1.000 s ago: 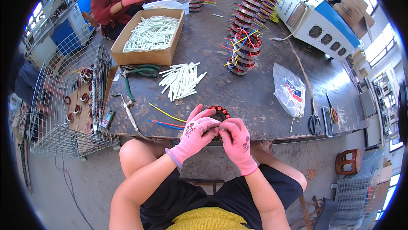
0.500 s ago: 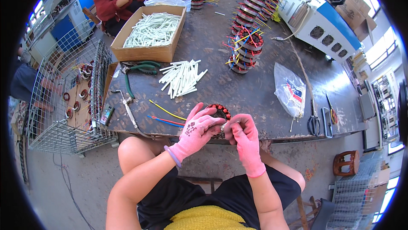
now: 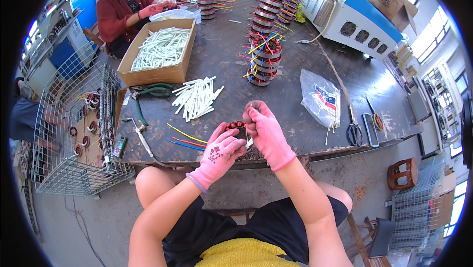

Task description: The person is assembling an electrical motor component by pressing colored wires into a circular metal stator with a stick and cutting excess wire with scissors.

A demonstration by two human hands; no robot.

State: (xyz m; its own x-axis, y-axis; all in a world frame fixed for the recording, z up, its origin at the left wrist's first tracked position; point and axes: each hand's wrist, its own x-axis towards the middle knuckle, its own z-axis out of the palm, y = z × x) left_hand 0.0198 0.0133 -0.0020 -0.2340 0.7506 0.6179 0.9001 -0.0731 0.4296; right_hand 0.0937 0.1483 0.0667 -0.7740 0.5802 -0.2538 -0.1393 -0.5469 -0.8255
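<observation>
In a pink glove, my left hand (image 3: 220, 154) grips a small motor stator (image 3: 238, 125) with red windings at the table's near edge. Yellow, red and blue lead wires (image 3: 186, 135) run out from it to the left. Between the hands, a short white sleeve piece (image 3: 250, 143) shows beside the stator. My right hand (image 3: 266, 134), also gloved, is raised just above the stator's right side. Its fingertips are pinched together; what they hold, if anything, is too small to make out. Farther off lies a loose pile of white sleeves (image 3: 198, 98).
A cardboard box (image 3: 153, 73) of white sleeves stands behind the pile. Stacked stators (image 3: 265, 65) rise at centre. Pliers (image 3: 142, 100) lie left; a plastic bag (image 3: 320, 100) and scissors (image 3: 354, 133) right. A wire cage (image 3: 74, 168) borders the table. A co-worker (image 3: 123, 13) sits far left.
My right hand has lifted up and away from the stator, its fingers pinched. The left hand still holds the stator. The whole view has shifted slightly.
</observation>
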